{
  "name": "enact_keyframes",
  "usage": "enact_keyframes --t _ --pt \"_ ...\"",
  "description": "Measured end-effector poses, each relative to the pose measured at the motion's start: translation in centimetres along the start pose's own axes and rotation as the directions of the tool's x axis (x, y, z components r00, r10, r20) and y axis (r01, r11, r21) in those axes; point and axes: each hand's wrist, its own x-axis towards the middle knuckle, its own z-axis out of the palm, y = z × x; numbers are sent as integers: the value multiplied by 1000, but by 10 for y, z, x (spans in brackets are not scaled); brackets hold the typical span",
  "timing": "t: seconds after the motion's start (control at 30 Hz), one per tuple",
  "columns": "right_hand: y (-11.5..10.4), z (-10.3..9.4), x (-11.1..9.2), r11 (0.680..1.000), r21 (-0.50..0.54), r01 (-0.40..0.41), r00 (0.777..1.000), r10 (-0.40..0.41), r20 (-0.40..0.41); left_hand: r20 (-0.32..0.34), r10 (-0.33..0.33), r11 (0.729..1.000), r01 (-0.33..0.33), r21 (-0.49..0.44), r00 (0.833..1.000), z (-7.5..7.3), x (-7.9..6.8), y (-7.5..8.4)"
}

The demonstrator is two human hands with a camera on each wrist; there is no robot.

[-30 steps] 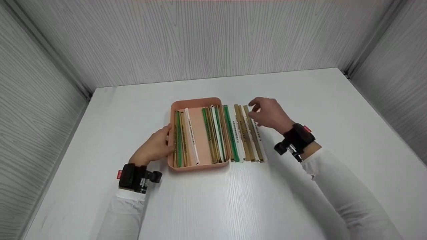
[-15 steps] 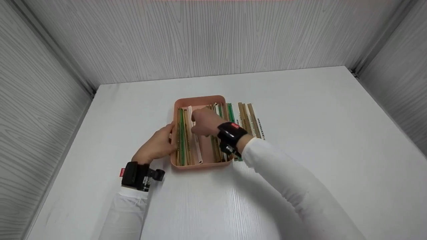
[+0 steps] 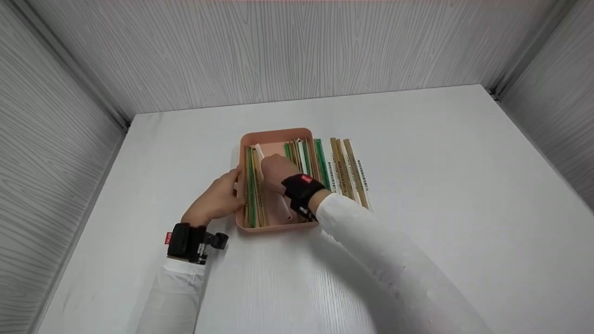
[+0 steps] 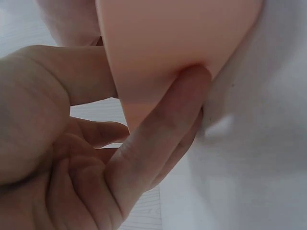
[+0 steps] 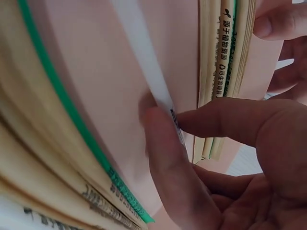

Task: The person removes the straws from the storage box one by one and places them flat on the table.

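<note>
A pink tray point(image 3: 278, 228) holds paper-wrapped straws in two groups. My left hand point(image 3: 214, 199) grips its left wall, with the thumb over the rim and fingers against the outside in the left wrist view. Inside the tray, my right hand point(image 3: 274, 170) pinches a white wrapped straw point(image 5: 144, 52) between thumb and finger. That straw lies slanted over the bare strip of tray floor between the groups. Along the left wall stand brown and green straws point(image 3: 252, 195). Brown, green and white straws point(image 3: 301, 150) line the right wall, partly hidden by my right wrist.
Right beside the tray, a row of green, white and brown wrapped straws point(image 3: 341, 167) lies on the white table point(image 3: 417, 153). My right sleeve point(image 3: 385, 250) covers their near ends. Grey wood-grain panels point(image 3: 297, 51) enclose the table behind and at both sides.
My right hand has moved left from the row on the table into the tray and taken hold of the white straw, whose near end has swung right. My left hand stays on the tray.
</note>
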Motion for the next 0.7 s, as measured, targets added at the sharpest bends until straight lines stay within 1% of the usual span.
enact_keyframes --t 0.13,0.23,0.3,0.4,0.5,0.6,0.7 --pt "3 4 2 1000 9 -2 1000 2 -15 -3 -2 1000 2 -5 1000 0 0 0" --pt "6 2 2 999 32 -18 1000 19 -10 1 -3 1000 3 -1 1000 0 0 0" --pt "7 -2 -1 997 65 -32 999 33 -7 5 0 1000 0 1 1000 2 0 0" --pt "10 -11 -8 986 159 -43 999 48 -26 3 10 1000 -10 2 1000 3 2 0" --pt "12 -22 -17 956 292 -40 996 61 -61 9 22 1000 -22 -6 1000 2 1 0" --pt "14 -36 -28 909 417 -22 993 70 -99 17 27 1000 -27 -10 999 2 0 -1" --pt "19 -53 -41 884 468 7 985 74 -154 11 22 1000 -22 1 1000 1 1 0"
